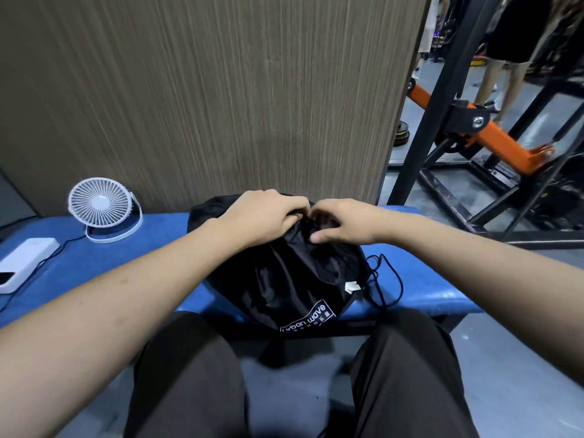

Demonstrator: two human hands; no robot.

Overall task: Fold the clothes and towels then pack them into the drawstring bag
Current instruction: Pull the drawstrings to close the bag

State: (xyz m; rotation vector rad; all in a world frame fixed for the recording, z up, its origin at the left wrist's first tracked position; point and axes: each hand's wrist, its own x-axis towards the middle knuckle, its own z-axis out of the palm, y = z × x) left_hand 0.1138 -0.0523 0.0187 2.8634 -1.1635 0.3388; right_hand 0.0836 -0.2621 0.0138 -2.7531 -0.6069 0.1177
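— Hands first: what are they doing?
— Both meet at the far end of the black drawstring bag (284,273). The left hand (262,216) has its fingers curled down into the gathered fabric at the bag's mouth, gripping it. The right hand (343,221) is just beside it, fingers bent over the same bunched opening and thumb pressed against the cloth, pinching it.
— And the bag itself, where does it lie?
— On the blue bench (426,286), across the middle, its mouth toward the far wall panel (205,90) and its printed white label (311,317) hanging over the near edge, between the person's knees in dark trousers (189,374). It looks full and rounded. What is inside cannot be seen.
— Any cord showing?
— A black drawstring (390,279) loops loose on the bench to the right of the bag, touching its side.
— What else is on the bench?
— At the left, a small white fan (101,205) stands near the wall, and nearer still a white power bank (22,263) lies flat, with a thin cable (63,246) running between them. Far right, beyond the bench, stands a black and orange gym frame (493,134)
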